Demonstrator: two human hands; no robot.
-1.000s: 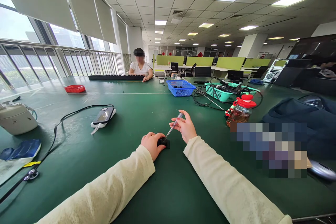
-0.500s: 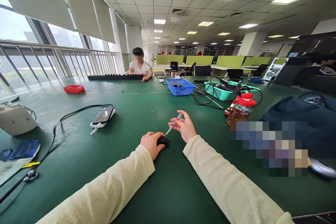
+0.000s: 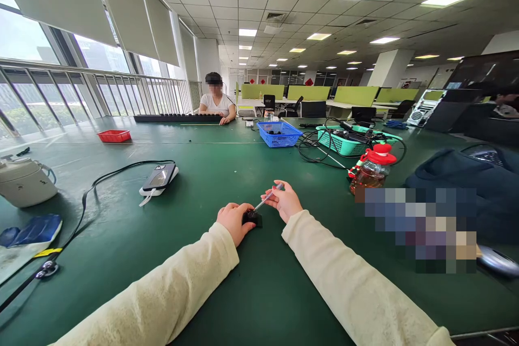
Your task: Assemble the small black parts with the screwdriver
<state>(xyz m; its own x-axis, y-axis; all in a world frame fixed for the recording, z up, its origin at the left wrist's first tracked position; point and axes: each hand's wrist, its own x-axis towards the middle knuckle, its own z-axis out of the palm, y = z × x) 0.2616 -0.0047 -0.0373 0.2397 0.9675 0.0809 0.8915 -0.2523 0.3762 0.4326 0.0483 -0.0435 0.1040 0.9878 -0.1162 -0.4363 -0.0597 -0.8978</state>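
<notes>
A small black object [image 3: 253, 219] rests on the green table [image 3: 259, 286] in the middle of the view. My left hand [image 3: 234, 223] is closed on it, thumb at the near side and fingers over the far side. My right hand [image 3: 285, 200] holds a thin screwdriver [image 3: 268, 197] with a clear handle between thumb and fingers. The screwdriver leans to the right, and its tip meets the top of the black object. What lies under the tip is too small to make out.
Around are a phone on a white power bank [image 3: 159, 178], blue basket [image 3: 279, 134], green basket with cables [image 3: 348, 140], red-lidded jar [image 3: 372, 167], red tray [image 3: 114, 136], white pot [image 3: 26, 183] and dark cloth [image 3: 466, 189]. A person [image 3: 217, 102] sits across the table.
My right hand has dipped slightly, and the screwdriver now leans at a lower angle. Its tip stays at the black object, which my left hand still holds in the same place.
</notes>
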